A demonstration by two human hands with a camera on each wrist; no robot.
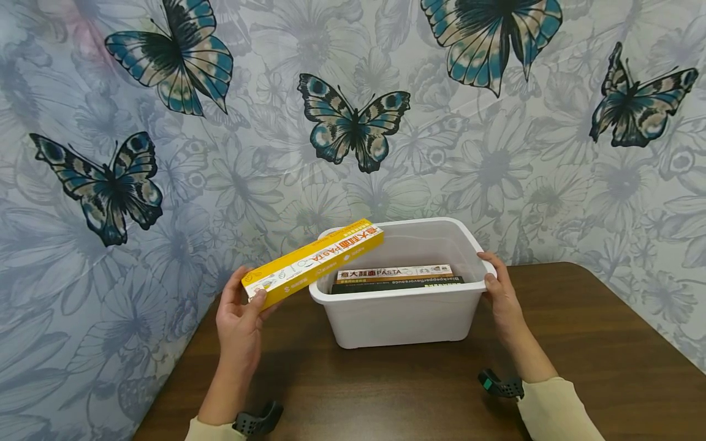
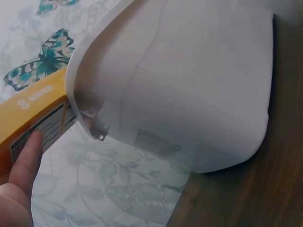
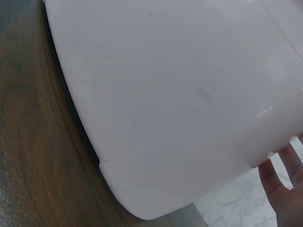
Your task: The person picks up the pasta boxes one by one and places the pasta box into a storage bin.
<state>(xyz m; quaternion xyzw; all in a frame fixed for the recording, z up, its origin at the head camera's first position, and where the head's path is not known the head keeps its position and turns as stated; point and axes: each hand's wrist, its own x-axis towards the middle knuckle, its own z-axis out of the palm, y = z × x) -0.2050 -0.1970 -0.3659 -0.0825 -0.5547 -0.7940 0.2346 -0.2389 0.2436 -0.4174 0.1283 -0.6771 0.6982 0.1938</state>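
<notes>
My left hand (image 1: 239, 324) grips the near end of a yellow and white pasta box (image 1: 311, 262), thumb on its front side. The box slants up to the right, its far end over the left rim of a white plastic bin (image 1: 405, 321). In the left wrist view a finger (image 2: 27, 163) lies along the box's underside. My right hand (image 1: 503, 300) holds the bin's right rim, and its fingertips show at the rim in the right wrist view. Inside the bin lies a dark pasta box (image 1: 397, 283) with a white and orange side; its lower part is hidden.
The bin stands on a brown wooden table (image 1: 358, 392) close to the wall. Butterfly-patterned wall covering (image 1: 265, 153) rises behind and to the left of the table. Each wrist wears a black strap (image 1: 499, 384).
</notes>
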